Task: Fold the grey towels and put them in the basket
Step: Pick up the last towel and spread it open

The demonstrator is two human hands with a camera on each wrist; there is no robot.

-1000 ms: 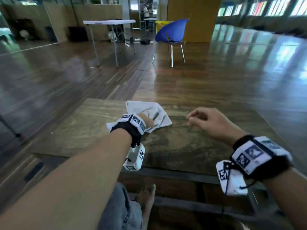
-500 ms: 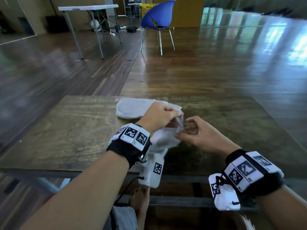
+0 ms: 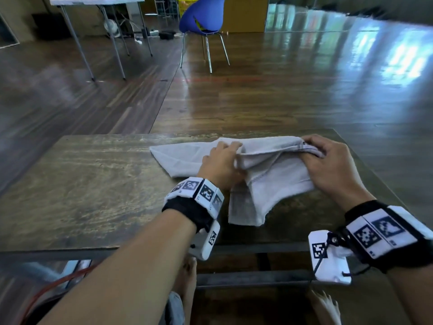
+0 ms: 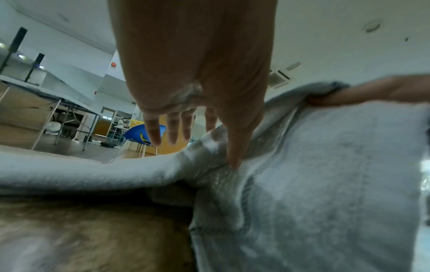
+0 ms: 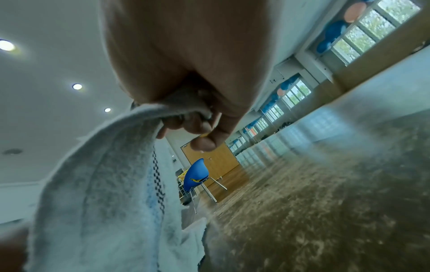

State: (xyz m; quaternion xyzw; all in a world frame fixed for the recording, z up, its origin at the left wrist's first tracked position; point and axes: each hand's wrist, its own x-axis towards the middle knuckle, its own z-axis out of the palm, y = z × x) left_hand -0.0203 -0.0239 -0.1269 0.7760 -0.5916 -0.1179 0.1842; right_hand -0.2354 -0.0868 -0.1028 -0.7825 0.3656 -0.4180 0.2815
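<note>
Wooden table (image 3: 89, 184), glossy plank floor (image 3: 281, 102)

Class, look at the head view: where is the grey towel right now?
The grey towel lies on the right half of the wooden table, its upper edge lifted between the left hand and right hand, far in front of the blue chair.

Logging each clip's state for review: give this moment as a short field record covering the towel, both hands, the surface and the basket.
towel: grey terry-cloth towel, partly lifted, unfolded, rest lying on table
left hand: left hand grips the towel's raised edge near its middle
right hand: right hand pinches the towel's corner
surface: worn brown wooden table
basket: none on the table
background: blue plastic chair on wooden floor
</note>
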